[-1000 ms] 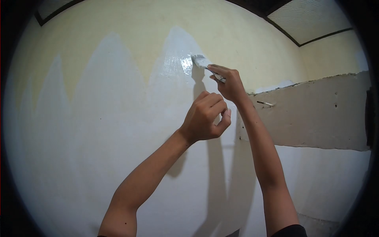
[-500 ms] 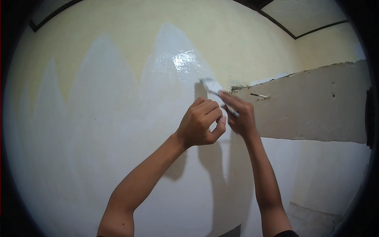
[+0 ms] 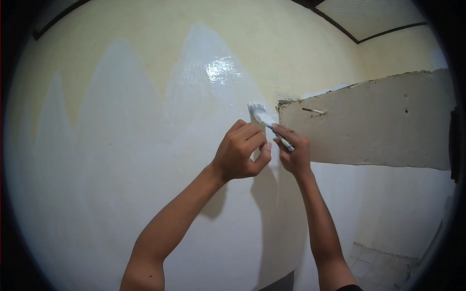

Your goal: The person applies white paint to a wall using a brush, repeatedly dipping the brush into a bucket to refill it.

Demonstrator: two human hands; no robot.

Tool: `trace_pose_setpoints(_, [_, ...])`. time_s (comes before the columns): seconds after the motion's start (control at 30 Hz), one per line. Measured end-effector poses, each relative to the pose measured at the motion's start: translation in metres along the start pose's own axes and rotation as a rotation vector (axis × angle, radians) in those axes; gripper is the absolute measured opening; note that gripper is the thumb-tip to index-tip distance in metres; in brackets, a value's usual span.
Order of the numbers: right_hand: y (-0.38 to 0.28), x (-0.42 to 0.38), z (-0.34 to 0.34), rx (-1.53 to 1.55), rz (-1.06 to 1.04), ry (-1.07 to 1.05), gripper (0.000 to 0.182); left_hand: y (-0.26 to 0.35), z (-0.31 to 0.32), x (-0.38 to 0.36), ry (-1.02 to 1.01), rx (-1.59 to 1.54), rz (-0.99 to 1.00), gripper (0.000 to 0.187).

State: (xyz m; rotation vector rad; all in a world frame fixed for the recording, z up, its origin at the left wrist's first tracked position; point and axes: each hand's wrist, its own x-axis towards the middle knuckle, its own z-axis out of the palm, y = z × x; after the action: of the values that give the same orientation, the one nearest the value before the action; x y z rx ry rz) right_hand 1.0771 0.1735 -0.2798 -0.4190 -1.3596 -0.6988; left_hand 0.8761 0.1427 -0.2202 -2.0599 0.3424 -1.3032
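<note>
A paintbrush (image 3: 264, 116), its bristles thick with white paint, is in my right hand (image 3: 297, 153). The fingers and thumb close around its handle, and the bristle end points up and left against the wall. My left hand (image 3: 242, 149) hangs in front of the wall just left of the right hand, fingers curled in and thumb bent toward them. Through the gap inside that curl I see only pale wall, no object. White paint (image 3: 145, 145) covers the lower wall, rising in tall peaks into the cream paint (image 3: 160, 29). A wet patch (image 3: 221, 70) shines on the tallest peak.
Right of the brush runs a rough grey-brown band (image 3: 374, 121) of wall with a broken upper edge. A short thin peg (image 3: 313, 111) sticks out of it. Floor tiles (image 3: 369, 262) show at lower right, and a dark-edged ceiling (image 3: 374, 17) above.
The brush has shifted slightly down against the wall, and the right hand with it. The left hand keeps its curled shape. The whole view has moved a little.
</note>
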Motion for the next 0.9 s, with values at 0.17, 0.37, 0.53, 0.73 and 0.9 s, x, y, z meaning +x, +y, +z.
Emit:
trace_pose_setpoints(0.17, [-0.014, 0.023, 0.007, 0.033, -0.031, 0.122, 0.035, 0.0, -0.002, -0.001, -0.029, 0.015, -0.002, 0.013])
trace_pose_setpoints(0.37, [-0.002, 0.077, 0.041, 0.121, 0.019, 0.126, 0.027, -0.006, -0.007, 0.01, 0.015, 0.02, -0.013, 0.014])
trace_pose_setpoints(0.53, [-0.009, 0.019, 0.028, 0.162, 0.257, 0.181, 0.025, -0.001, -0.007, 0.008, 0.044, -0.004, 0.006, 0.014])
trace_pose_setpoints(0.73, [-0.042, 0.027, 0.043, 0.621, 0.326, 0.393, 0.03, 0.001, -0.008, 0.009, 0.089, -0.01, 0.052, 0.013])
trace_pose_setpoints(0.9, [-0.058, 0.108, 0.072, 1.102, 0.461, 0.519, 0.03, -0.004, -0.028, 0.022, 0.128, 0.051, 0.044, 0.01])
